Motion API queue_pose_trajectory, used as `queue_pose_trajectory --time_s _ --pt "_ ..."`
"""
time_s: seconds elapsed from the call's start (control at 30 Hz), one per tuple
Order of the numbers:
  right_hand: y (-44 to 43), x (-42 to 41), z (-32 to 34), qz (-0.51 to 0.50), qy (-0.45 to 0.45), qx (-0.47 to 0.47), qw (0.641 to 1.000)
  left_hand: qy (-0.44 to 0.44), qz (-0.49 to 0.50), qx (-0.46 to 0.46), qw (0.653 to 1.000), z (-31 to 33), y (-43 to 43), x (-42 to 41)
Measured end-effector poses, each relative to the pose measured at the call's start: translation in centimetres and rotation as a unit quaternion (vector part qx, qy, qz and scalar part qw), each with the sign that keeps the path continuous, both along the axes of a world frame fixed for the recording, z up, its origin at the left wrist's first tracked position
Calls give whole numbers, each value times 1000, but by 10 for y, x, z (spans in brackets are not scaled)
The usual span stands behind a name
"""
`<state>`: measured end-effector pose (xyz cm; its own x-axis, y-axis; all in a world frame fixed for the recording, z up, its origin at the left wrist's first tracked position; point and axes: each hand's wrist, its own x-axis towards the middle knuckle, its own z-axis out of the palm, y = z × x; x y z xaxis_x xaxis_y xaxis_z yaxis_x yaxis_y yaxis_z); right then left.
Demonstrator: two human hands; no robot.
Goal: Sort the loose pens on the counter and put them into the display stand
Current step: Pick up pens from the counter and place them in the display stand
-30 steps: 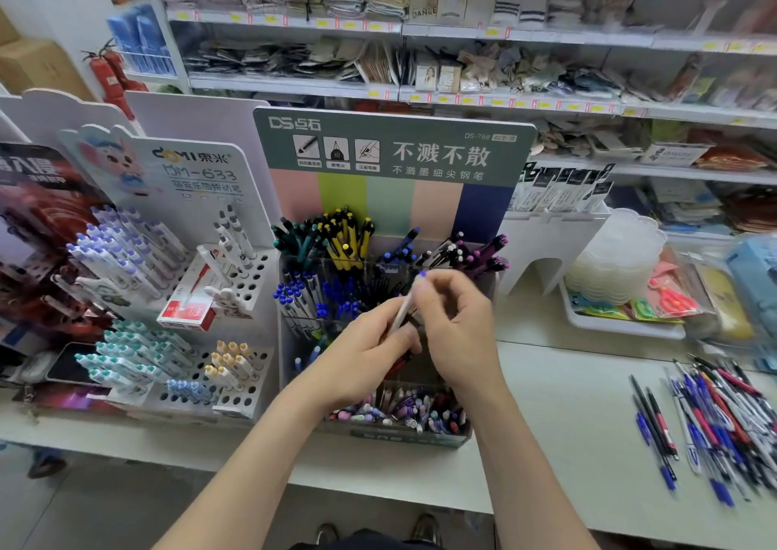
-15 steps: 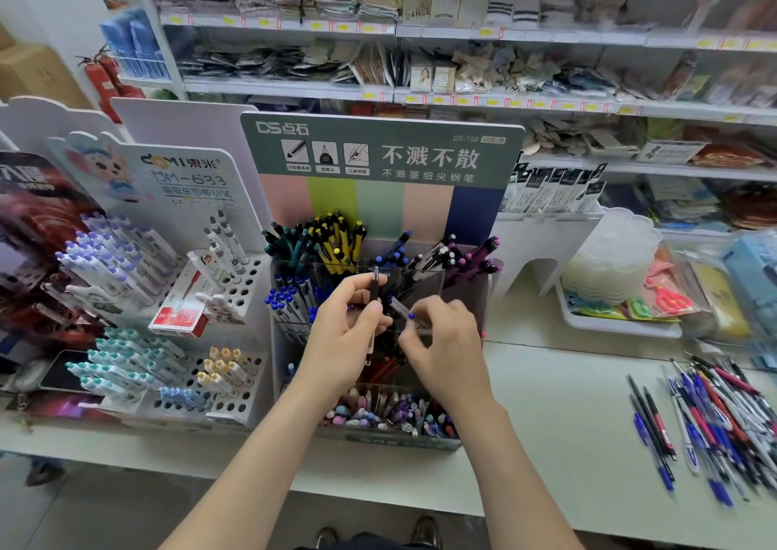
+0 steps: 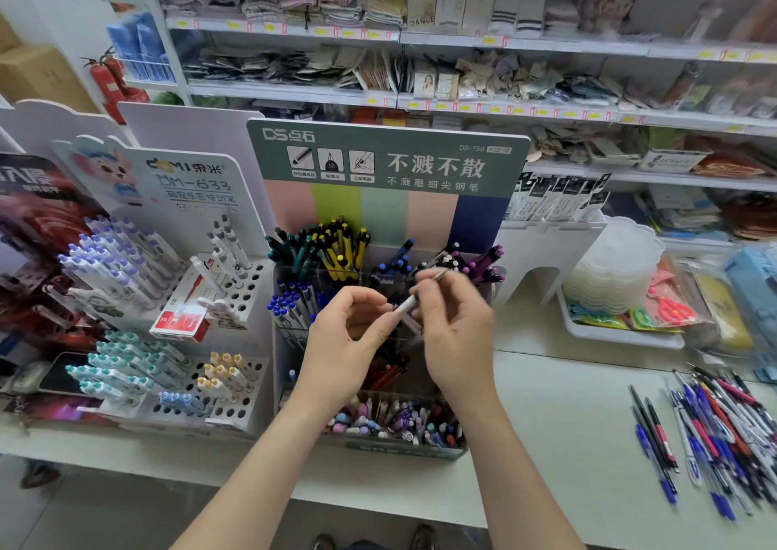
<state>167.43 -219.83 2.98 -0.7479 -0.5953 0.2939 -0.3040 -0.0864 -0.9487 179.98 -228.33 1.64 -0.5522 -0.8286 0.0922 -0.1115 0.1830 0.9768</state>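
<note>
Right hand [image 3: 456, 326] pinching a pen [image 3: 405, 306] is being held over the display stand [image 3: 479, 221]; many loose pens [image 3: 714, 432] waiting right of it

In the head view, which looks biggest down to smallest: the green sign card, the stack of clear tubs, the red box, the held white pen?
1. green sign card
2. stack of clear tubs
3. red box
4. white pen, partly hidden in the right hand, yet clearly smallest

Bright, even overhead light; shadows faint. Wide-angle bending toward frame edges. Right hand [image 3: 452, 322] motion-smeared; loose pens [image 3: 714, 427] at worktop's [image 3: 559, 444] right edge blurred; shelves [image 3: 504, 103] soft.
</note>
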Motion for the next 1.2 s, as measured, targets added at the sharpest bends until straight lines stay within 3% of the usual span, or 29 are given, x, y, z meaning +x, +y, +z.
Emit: queue_pose_trajectory --time_s 0.1,0.17,0.3,0.47,0.53,0.6,0.7,0.8,0.9,1.0,1.07,1.13,1.2 --pt "-2 -7 15 -165 71 -104 978 -52 36 -49 997 -12 -4 1" --pt "-6 -18 20 -199 165 -104 960 -110 19 -108 988 -20 -6 0" --pt "-20 -37 20 -113 288 -15 951 -177 -32 -157 971 -26 -3 -5" --pt "-20 -36 40 -109 270 -122 949 -180 -49 -194 963 -26 0 -5" --pt "-19 -40 49 -97 288 -83 949 -176 -50 -215 959 -22 -1 -6" --pt "-20 -47 51 -72 326 30 942 -167 -52 -234 956 -17 -1 -9" --pt "-23 -53 55 -78 327 262 905 -146 -64 -250 955 -8 -2 -18" --pt "-27 -54 65 -44 332 394 856 -143 -73 -260 952 -2 -6 -27" --pt "-31 -60 70 -14 363 381 850 -177 -83 -283 939 1 -13 -35" --pt "-34 -66 72 -29 311 263 913 -207 -94 -293 929 2 -18 -39" --pt "-36 -67 68 -25 296 228 927 -213 -94 -287 929 1 -22 -39" --pt "-40 -68 54 12 348 260 900 -208 -92 -279 933 0 -23 -36" --pt "-41 -65 41 -4 449 317 836 -188 -78 -274 940 -2 -19 -31"
